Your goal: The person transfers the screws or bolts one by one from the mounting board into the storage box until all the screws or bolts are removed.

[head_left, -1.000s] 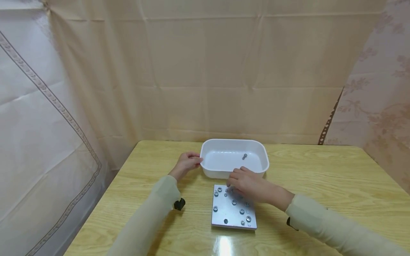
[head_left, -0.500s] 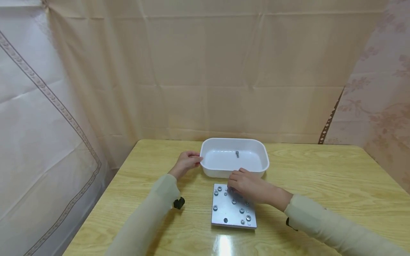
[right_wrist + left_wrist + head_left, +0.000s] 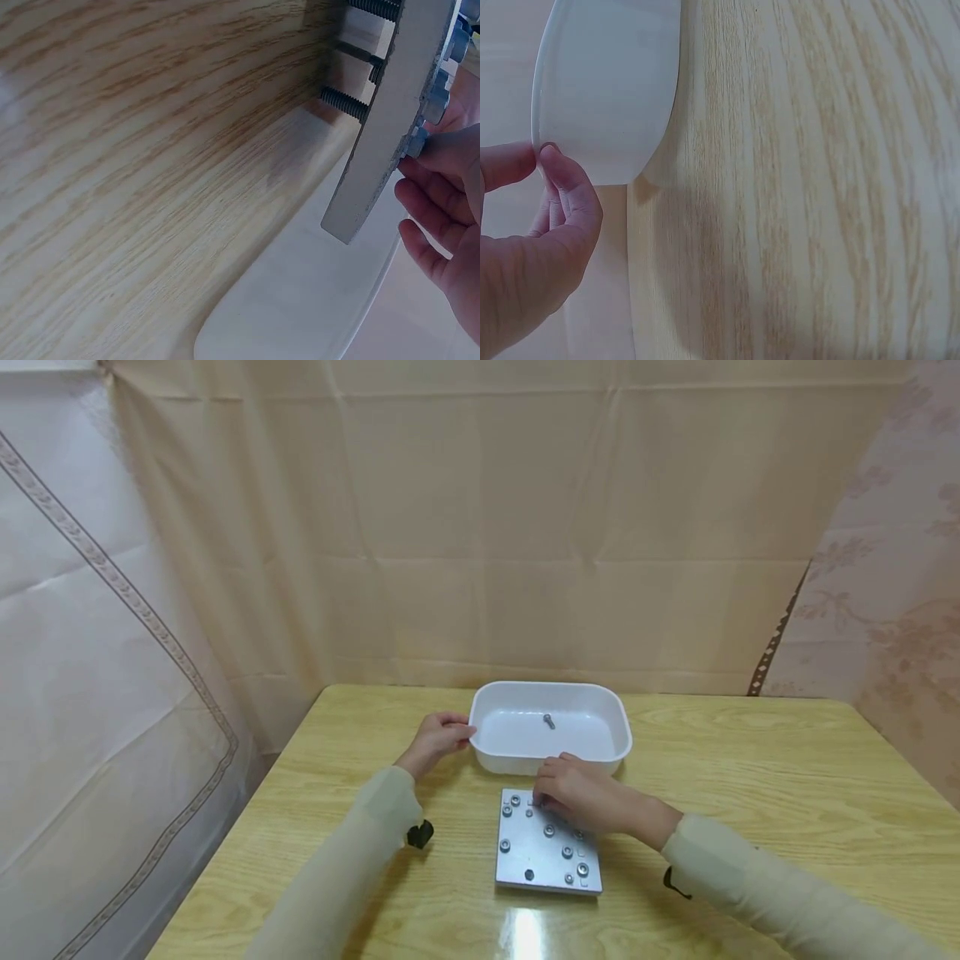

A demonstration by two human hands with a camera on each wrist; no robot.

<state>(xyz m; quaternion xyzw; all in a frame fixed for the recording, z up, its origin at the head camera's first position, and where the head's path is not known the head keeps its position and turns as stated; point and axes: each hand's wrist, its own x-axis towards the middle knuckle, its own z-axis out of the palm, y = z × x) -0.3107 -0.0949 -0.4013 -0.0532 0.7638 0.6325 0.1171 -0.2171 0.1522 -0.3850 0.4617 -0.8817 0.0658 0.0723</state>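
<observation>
A white plastic tub (image 3: 510, 764) stands toward the back of the table, and my left hand (image 3: 437, 743) pinches its left rim between thumb and fingers. One loose bolt (image 3: 549, 722) lies on the tub's floor. In front of the tub is a metal plate (image 3: 517, 864) with several bolts set in it. Over the plate's far edge, my right hand (image 3: 581, 793) pinches the head of a bolt (image 3: 414, 142) between thumb and finger. The right wrist view shows threaded shanks (image 3: 343, 103) sticking out below the plate; my hand hides part of its top.
The wooden table (image 3: 750, 793) spreads to both sides of the tub and plate. A beige cloth (image 3: 480, 527) hangs behind its back edge, with patterned cloths at left and right.
The loose bolt in the tub has rolled to the left and turned. My left hand keeps its grip on the rim; the right stays at the plate's far edge with only slight movement.
</observation>
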